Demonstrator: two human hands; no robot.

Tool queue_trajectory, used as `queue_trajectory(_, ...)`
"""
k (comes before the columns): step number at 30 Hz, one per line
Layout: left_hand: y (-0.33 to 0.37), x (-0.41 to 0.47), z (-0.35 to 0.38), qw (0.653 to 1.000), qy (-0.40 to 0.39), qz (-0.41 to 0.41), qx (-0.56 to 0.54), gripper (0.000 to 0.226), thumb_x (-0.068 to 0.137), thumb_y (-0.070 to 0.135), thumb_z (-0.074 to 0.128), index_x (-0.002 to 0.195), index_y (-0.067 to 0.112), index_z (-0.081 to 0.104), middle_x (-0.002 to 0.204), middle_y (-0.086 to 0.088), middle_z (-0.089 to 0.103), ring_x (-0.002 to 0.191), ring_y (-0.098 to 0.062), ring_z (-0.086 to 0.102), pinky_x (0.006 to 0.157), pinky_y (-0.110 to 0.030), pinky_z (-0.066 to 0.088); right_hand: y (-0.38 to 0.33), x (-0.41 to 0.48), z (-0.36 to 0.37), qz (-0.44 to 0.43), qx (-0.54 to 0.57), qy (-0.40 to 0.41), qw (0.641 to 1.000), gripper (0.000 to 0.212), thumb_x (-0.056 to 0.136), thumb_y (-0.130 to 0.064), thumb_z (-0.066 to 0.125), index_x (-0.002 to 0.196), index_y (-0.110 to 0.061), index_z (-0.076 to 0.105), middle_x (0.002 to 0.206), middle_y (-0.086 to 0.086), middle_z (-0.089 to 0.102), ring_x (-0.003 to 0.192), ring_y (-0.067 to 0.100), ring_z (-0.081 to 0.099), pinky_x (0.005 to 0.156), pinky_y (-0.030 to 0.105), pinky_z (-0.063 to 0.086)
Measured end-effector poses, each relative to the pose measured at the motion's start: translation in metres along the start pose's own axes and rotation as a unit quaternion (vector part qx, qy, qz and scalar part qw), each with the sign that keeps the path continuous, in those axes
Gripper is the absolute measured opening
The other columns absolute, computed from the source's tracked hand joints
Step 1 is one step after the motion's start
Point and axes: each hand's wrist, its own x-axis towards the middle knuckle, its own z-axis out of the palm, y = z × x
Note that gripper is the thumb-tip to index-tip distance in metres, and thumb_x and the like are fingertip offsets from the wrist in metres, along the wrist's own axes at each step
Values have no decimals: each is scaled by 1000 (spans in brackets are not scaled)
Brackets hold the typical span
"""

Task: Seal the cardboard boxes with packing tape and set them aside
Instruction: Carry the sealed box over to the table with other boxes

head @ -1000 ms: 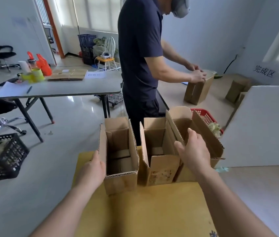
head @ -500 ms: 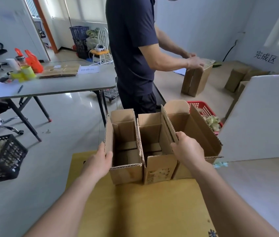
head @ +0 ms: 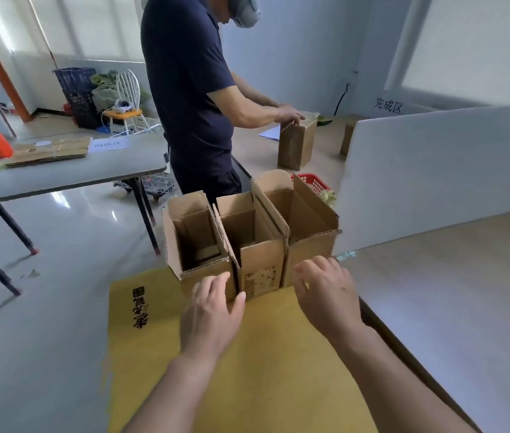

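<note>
Head view: three open-topped cardboard boxes (head: 260, 273) stand side by side, touching, at the far end of a yellow printed surface (head: 278, 370). The left hand (head: 213, 310) lies with fingers spread against the near wall of the left box (head: 197, 242), and the right hand (head: 325, 295) has relaxed fingers at the near wall of the right box (head: 309, 248); both hands grip nothing. Farther off, a person (head: 191, 89) in a dark shirt rests both hands on a closed carton (head: 297, 145)
</note>
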Motion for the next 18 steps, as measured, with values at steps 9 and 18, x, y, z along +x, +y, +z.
queue_trajectory(9,80,-62,37,989,-98,103,-29,39,96,46,44,127,24,52,122,7,55,113,-10,48,87,-24,42,65,-109,-47,80,-113,15,990,14,88,-22,62,75,-22,69,72,-8,67,65,15,56,65,25,32)
queue_trajectory(18,200,-135,81,966,-155,204,-31,40,97,48,42,128,26,51,123,10,55,112,-7,51,83,-18,44,164,-195,-111,140,-138,100,975,8,66,-25,77,69,-24,70,66,-9,66,48,16,59,44,23,40)
